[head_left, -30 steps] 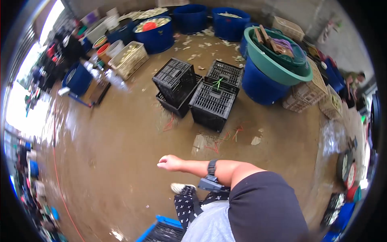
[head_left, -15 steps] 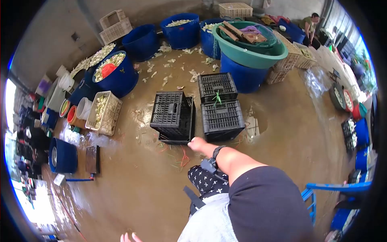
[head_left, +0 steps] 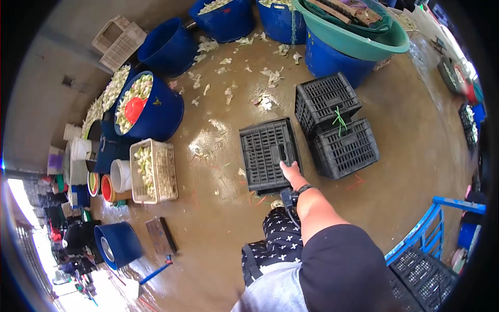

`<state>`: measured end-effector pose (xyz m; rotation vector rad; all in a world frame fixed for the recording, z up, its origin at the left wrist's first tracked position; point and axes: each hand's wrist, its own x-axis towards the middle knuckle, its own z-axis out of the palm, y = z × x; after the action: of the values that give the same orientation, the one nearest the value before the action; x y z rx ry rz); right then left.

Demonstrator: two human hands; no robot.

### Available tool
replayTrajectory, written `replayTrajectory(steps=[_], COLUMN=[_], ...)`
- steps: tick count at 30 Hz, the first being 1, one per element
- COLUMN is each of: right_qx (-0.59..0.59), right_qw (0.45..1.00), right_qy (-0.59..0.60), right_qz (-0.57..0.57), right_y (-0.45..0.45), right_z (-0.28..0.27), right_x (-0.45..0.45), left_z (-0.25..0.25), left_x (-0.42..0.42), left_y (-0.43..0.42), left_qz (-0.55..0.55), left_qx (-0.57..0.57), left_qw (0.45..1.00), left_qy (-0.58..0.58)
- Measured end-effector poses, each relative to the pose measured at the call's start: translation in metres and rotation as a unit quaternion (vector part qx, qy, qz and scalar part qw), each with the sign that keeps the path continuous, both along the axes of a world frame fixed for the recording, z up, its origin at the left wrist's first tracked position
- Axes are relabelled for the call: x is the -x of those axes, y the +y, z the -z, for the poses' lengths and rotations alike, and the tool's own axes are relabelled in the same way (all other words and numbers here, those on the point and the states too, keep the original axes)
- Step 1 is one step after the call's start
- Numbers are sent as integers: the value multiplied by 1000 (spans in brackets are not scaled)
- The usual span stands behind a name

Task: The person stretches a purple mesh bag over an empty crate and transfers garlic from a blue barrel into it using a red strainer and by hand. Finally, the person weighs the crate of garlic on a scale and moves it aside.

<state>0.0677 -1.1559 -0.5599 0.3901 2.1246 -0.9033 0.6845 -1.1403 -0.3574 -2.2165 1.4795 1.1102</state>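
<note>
My right hand is at the near right side of a black plastic crate, by its handle slot. The thumb shows on the slatted panel, and the other fingers are bent over the edge, partly hidden. Close by on the right stand two more black crates, a rear crate and a front crate. Green ties stick up where those two meet. My left hand is out of view.
Blue tubs stand along the back, one tub full of pale vegetables. A cream basket sits left, near a platform scale. Peelings litter the wet floor. A blue metal frame rises at right.
The view has turned and come closer to the crates. My right hand has shifted from the crate's lower corner to near its handle slot. My left fingertips have left the view.
</note>
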Motion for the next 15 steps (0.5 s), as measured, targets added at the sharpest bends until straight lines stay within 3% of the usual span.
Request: replayTrajectory(steps=[2, 4, 6, 8, 10, 12, 15], right_qx=[-75, -55, -6, -41, 40, 57, 49], right_qw=[996, 997, 1000, 992, 990, 979, 977], right_qy=[-12, 9, 17, 104, 40, 85, 82], right_qz=[-44, -62, -16, 53, 127, 176, 193], right_y=[-11, -25, -32, -46, -70, -110, -179], right_z=[-33, -16, 9, 38, 4, -9, -109], right_x=[8, 10, 11, -1, 2, 16, 52], left_z=[7, 15, 23, 26, 37, 41, 32], left_x=[13, 25, 35, 43, 37, 48, 49], left_y=[-44, -90, -138, -193, -263, -342, -466], left_qz=[14, 29, 45, 67, 94, 130, 201], left_qx=[-4, -8, -10, -10, -6, -4, 2], left_qw=[1000, 1000, 999, 998, 996, 992, 979], left_qy=[-10, -10, -8, -4, -1, 0, -28])
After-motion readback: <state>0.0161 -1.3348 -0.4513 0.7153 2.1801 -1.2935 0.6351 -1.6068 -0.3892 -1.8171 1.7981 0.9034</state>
